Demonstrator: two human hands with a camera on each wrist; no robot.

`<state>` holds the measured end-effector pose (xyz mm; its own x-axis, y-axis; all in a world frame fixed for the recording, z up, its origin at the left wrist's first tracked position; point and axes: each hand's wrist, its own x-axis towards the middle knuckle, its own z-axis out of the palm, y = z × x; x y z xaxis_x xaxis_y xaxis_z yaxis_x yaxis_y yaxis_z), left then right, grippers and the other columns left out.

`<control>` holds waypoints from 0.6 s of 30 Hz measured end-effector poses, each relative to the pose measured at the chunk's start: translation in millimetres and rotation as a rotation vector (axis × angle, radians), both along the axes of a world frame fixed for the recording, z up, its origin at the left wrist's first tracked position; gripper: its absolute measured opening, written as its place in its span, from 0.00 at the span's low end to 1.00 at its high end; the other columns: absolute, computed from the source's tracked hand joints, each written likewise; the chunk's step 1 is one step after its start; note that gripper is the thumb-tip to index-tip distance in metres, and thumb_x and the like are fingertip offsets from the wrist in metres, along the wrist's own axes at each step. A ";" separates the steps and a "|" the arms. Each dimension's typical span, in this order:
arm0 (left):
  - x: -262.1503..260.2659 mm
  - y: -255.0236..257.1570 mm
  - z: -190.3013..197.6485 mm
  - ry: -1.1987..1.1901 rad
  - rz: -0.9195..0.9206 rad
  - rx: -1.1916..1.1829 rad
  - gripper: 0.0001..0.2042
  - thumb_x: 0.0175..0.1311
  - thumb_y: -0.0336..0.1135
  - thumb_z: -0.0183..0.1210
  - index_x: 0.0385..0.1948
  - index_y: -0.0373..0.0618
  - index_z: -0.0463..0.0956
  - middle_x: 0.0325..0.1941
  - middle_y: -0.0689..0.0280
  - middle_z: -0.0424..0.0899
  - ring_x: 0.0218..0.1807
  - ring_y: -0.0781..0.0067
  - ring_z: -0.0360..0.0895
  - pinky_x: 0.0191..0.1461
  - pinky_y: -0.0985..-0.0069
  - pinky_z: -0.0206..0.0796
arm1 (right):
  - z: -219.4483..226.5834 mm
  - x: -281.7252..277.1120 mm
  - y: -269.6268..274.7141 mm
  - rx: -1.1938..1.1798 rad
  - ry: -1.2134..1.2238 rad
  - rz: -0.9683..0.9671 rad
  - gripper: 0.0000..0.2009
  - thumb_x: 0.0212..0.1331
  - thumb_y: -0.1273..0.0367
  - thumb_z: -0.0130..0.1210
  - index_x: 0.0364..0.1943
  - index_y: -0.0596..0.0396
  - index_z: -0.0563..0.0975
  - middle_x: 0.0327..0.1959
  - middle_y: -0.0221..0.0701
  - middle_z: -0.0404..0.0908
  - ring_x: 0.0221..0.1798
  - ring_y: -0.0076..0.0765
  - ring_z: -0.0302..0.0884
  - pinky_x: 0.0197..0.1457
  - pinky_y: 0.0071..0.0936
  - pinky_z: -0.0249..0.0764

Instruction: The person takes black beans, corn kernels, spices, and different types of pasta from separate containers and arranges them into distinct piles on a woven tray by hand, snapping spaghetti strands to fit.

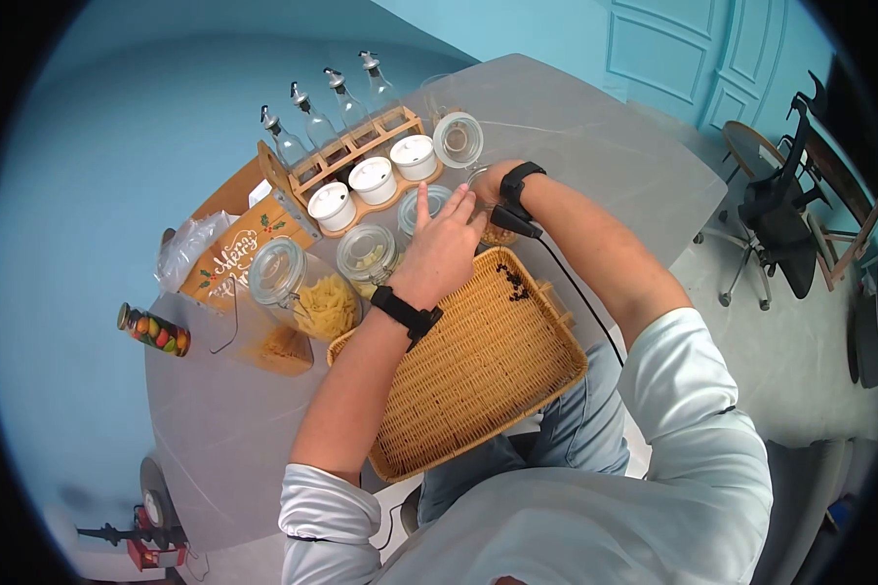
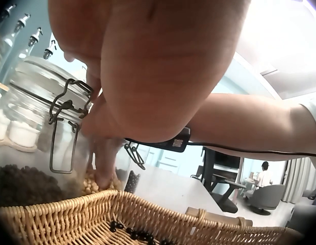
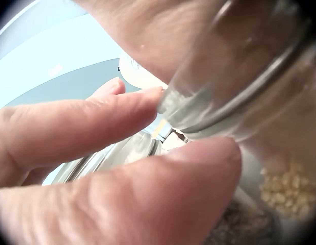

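Note:
My left hand [image 1: 444,244] reaches over the basket's far edge, fingers extended; in the right wrist view, a thumb and finger [image 3: 76,135] touch the rim of a clear glass lid [image 3: 224,102]. The right hand [image 1: 498,185] is bent round this lid, its palm behind the glass; its fingertips are mostly hidden. Below stands a jar of yellow kernels [image 3: 288,191], seen in the head view as a jar [image 1: 498,237] beside the basket. A closed clip-top jar [image 2: 43,132] with dark contents stands next to the hands in the left wrist view.
A wicker basket [image 1: 478,361] with a few black beans [image 1: 510,283] lies nearest the body. Left of the hands are a pasta jar [image 1: 327,307], another clip-top jar [image 1: 366,253] and a candy jar [image 1: 154,330]. Behind stand white pots [image 1: 372,182] and a bottle rack [image 1: 356,146].

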<state>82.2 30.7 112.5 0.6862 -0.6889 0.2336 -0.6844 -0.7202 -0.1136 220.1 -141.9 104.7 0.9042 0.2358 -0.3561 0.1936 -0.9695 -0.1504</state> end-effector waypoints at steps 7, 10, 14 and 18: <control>1.5 -1.2 -1.3 0.002 0.013 0.018 0.31 0.54 0.24 0.60 0.66 0.44 0.77 0.78 0.50 0.67 0.84 0.58 0.54 0.83 0.31 0.29 | 28.2 -29.2 -1.7 -0.129 0.027 0.209 0.18 0.63 0.59 0.57 0.51 0.53 0.86 0.52 0.47 0.88 0.54 0.53 0.86 0.59 0.45 0.78; -1.9 -4.1 2.3 0.029 0.035 0.021 0.31 0.53 0.25 0.60 0.66 0.44 0.77 0.78 0.50 0.67 0.84 0.57 0.54 0.83 0.30 0.28 | 30.0 -30.5 1.8 -0.131 -0.004 0.135 0.18 0.64 0.60 0.57 0.52 0.52 0.86 0.53 0.46 0.87 0.55 0.53 0.85 0.59 0.45 0.77; -2.6 -3.5 2.4 0.034 0.040 0.029 0.31 0.54 0.25 0.59 0.66 0.44 0.77 0.78 0.49 0.67 0.84 0.55 0.53 0.83 0.29 0.27 | 5.7 -4.9 -6.5 -0.072 -0.014 0.220 0.14 0.62 0.63 0.58 0.46 0.54 0.87 0.48 0.45 0.88 0.50 0.51 0.86 0.55 0.46 0.78; -2.4 -5.1 2.7 0.029 0.052 0.036 0.30 0.55 0.25 0.59 0.66 0.44 0.77 0.78 0.49 0.66 0.85 0.55 0.53 0.83 0.29 0.27 | 31.2 -15.2 -3.9 -0.074 -0.067 0.221 0.13 0.45 0.70 0.71 0.38 0.53 0.87 0.34 0.37 0.90 0.37 0.42 0.87 0.38 0.39 0.79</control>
<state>79.8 25.6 115.1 0.7272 -0.6599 0.1889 -0.6498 -0.7505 -0.1204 204.9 -145.8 135.9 0.8558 0.4059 -0.3206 0.4091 -0.9105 -0.0606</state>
